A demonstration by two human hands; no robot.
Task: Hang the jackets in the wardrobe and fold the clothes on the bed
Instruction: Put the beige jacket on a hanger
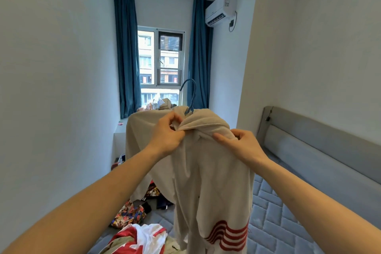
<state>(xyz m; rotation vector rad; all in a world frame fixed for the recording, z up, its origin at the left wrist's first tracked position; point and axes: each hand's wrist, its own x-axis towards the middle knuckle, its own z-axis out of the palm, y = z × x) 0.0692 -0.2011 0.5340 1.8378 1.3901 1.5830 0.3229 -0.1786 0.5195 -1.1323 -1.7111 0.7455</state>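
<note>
The cream jacket, held up over the bed on a blue hanger, looks soft, light and floppy, both hands pinching its bunched collar: left hand, right hand.

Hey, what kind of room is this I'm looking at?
Most likely a small bedroom: a quilted mattress with a grey padded headboard, blue curtains framing a window, and a wall-mounted air conditioner.
</note>
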